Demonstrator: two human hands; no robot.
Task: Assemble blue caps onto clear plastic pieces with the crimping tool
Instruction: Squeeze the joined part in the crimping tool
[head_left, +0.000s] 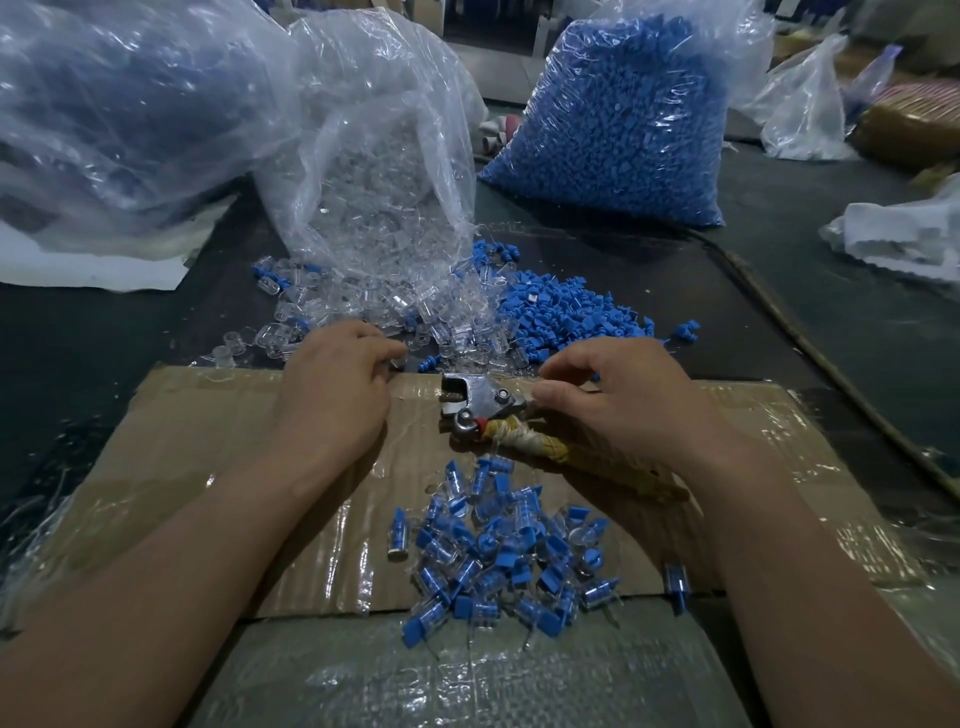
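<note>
Left grip (332, 400) is knuckles up at the far edge of the card (208, 467), fingers curled down onto the nearest clear pieces (363, 306). Honestly can't tell if it's got one pinched or is just touching them. Right grip (628, 405) is curled too, with the thumb tip up against the tool (478, 402) by its pivot and the fingertips tucked just past it. Whether anything is in there, I can't tell.

The tool lies flat on the card between the two, metal head pointing left and taped handle running back under the right wrist.

Just near of the tool there's a heap of done pieces (498, 556), clear with blue on them, sitting on the card, with one stray off to the right.

Now the containers. The clear bag (363, 156) slumps far of the left grip, mouth open toward me, full of clear pieces that spill onto the bench (805, 322). Loose caps (561, 312) lie in a pile right beside that spill, far of the right grip. Behind them stands the blue bag (623, 119), packed with caps. Far left is a big left bag (114, 93) holding something dark, too blurry to name.
</note>
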